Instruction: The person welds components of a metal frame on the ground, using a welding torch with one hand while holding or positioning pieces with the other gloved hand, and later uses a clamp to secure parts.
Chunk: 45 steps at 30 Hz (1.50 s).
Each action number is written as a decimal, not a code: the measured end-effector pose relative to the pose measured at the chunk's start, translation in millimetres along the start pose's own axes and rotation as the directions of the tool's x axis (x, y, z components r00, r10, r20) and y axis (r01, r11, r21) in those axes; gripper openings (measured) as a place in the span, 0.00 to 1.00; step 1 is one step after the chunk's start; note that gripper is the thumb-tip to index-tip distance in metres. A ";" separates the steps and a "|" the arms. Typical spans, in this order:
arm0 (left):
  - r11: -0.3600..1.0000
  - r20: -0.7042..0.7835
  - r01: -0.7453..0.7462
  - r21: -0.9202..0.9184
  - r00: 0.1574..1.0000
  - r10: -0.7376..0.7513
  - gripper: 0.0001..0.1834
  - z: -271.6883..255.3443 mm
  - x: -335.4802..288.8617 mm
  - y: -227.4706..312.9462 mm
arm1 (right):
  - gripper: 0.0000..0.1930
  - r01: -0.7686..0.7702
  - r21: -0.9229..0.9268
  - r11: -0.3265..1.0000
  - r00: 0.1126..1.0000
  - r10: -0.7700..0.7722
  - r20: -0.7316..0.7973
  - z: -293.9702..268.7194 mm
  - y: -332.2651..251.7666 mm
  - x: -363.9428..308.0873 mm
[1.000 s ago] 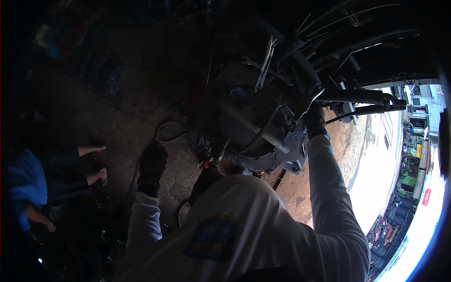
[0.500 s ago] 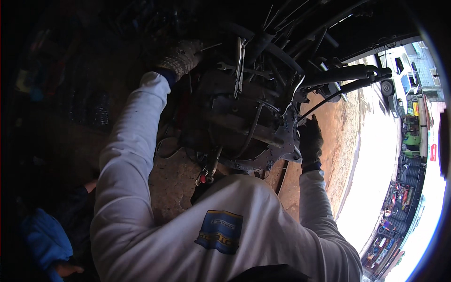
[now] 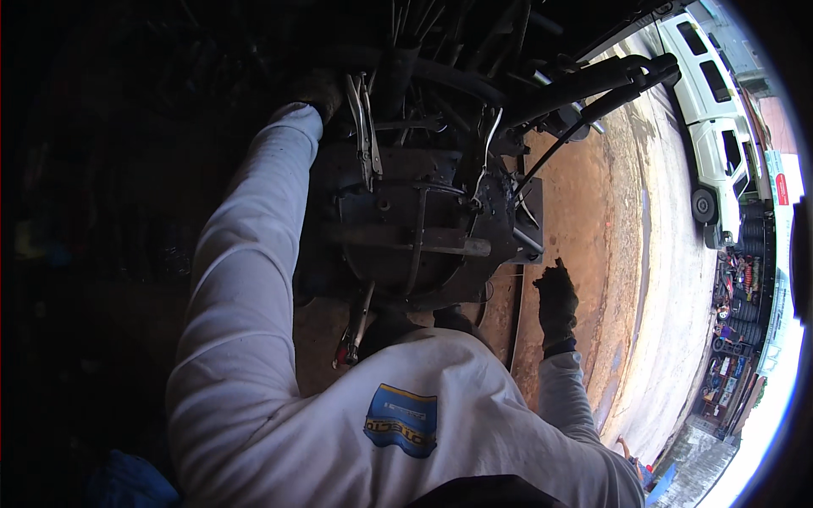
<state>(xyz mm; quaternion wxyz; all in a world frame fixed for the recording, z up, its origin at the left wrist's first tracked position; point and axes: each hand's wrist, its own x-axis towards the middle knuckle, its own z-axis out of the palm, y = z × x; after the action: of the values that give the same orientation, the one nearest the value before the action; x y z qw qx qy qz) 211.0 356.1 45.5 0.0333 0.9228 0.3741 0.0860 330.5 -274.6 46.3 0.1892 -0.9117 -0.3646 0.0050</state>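
My left hand [image 3: 318, 91], in a knitted glove, reaches to the far left side of a dark metal assembly [image 3: 398, 224]. Shadow covers its fingers, so what they hold, if anything, is hidden. Beside it, metal locking pliers [image 3: 364, 131] stand on the assembly's top edge. A second silvery clamp-like tool [image 3: 486, 161] sits farther right, and a wrench [image 3: 402, 126] lies between them. My right hand [image 3: 557, 303], in a dark glove, hovers off the assembly's near right corner. Its fingers are slightly bent and apart, with nothing visible in them.
A tool with a red part [image 3: 343, 351] hangs at the assembly's near edge, close to my knees. Thick dark bars [image 3: 584, 89] jut out to the right. A blue cloth-like shape [image 3: 131, 481] is low on the left. A white vehicle [image 3: 716, 140] stands outside.
The view has shifted, and the assembly sits farther left. My right hand has drawn back from its right edge toward me. My left hand has gone deeper into shadow; a thin rod near it no longer shows.
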 end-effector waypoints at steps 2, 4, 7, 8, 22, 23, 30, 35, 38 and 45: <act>1.000 0.000 0.000 0.019 1.000 0.000 0.22 6.0 4.6 5.1 | 0.16 -0.046 0.007 0.999 0.999 0.046 0.006 2.1 4.6 -11.1; 1.000 0.030 0.014 0.023 0.999 -0.014 0.22 8.7 6.6 8.7 | 0.17 -0.018 -0.031 0.999 1.000 0.019 0.019 2.6 10.2 -22.0; 0.998 0.111 0.054 -0.007 0.992 -0.053 0.21 10.4 7.6 11.3 | 0.18 -0.013 0.012 1.000 0.999 0.012 0.031 2.4 27.6 -37.6; 0.997 0.142 0.069 -0.017 0.988 -0.066 0.21 8.1 8.9 14.4 | 0.18 -0.110 0.139 0.984 0.994 0.106 0.035 6.2 31.7 -42.9; 0.653 0.276 0.324 -0.685 0.944 -0.180 0.12 -65.3 -117.1 -46.3 | 0.18 0.061 -0.091 0.994 0.998 -0.058 0.036 5.3 31.3 -40.0; 0.477 0.435 0.502 -0.721 0.864 -0.252 0.11 -83.2 -137.8 -50.0 | 0.21 0.063 -0.030 0.998 0.998 -0.063 0.018 11.9 35.0 -40.6; -0.361 0.215 0.225 -0.905 0.974 0.070 0.17 -163.9 -255.5 -42.0 | 0.18 0.061 0.656 0.752 0.978 0.087 -0.191 18.9 -10.4 18.9; -0.569 0.076 0.224 -0.791 0.959 0.272 0.19 -219.5 -282.9 27.9 | 0.21 0.227 0.816 0.531 0.974 -0.115 -0.197 -58.1 -110.7 70.0; -0.421 0.264 0.214 -0.882 0.962 -0.063 0.19 -253.1 -316.6 78.3 | 0.25 0.257 0.930 0.261 0.892 -0.434 -0.125 -103.1 -154.7 80.9; 0.124 0.071 0.081 -0.989 0.994 -0.087 0.20 -213.1 -362.8 262.7 | 0.24 -0.166 0.985 -0.045 0.825 -0.554 0.114 -104.6 -151.9 50.9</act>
<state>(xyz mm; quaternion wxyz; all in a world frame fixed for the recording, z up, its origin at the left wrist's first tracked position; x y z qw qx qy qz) 95.9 -85.6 239.6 0.6374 0.6488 0.2757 0.3112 282.5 -175.7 202.9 0.6738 -0.3957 -0.4165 0.4648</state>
